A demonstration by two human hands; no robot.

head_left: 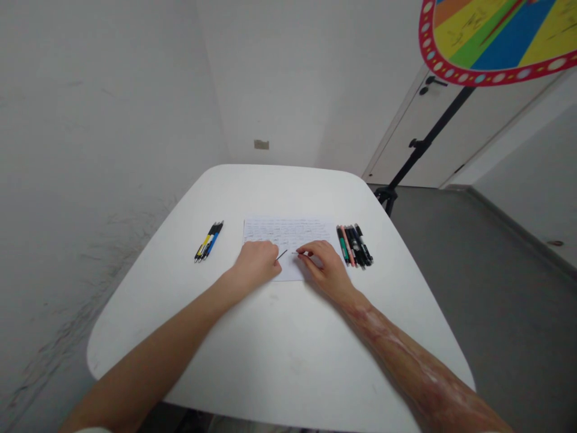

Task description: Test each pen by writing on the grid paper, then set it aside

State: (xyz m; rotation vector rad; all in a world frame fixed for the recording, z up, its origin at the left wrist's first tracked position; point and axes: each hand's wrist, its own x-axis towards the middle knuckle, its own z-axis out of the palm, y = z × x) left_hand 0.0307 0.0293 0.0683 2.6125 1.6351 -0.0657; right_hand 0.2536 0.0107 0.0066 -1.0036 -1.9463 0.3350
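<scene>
Over a sheet of paper point(288, 228) covered in handwriting, my left hand point(256, 260) is closed, with a thin dark pen refill point(282, 255) sticking out of it toward the right. Facing it, my right hand point(325, 267) pinches a small, thin, pale piece point(294, 253) between thumb and fingertips; its kind is too small to tell. A narrow gap separates the refill's end from that piece. The part of the refill inside my left fist is hidden. Both hands rest low over the lower half of the sheet.
Several pens point(209, 242), yellow, white and blue with black, lie left of the paper. Another row of pens point(354, 245), green, pink and mostly black, lies by my right hand. The white table point(288, 343) has rounded corners. A colourful wheel point(496, 42) on a black stand point(424, 144) is at right.
</scene>
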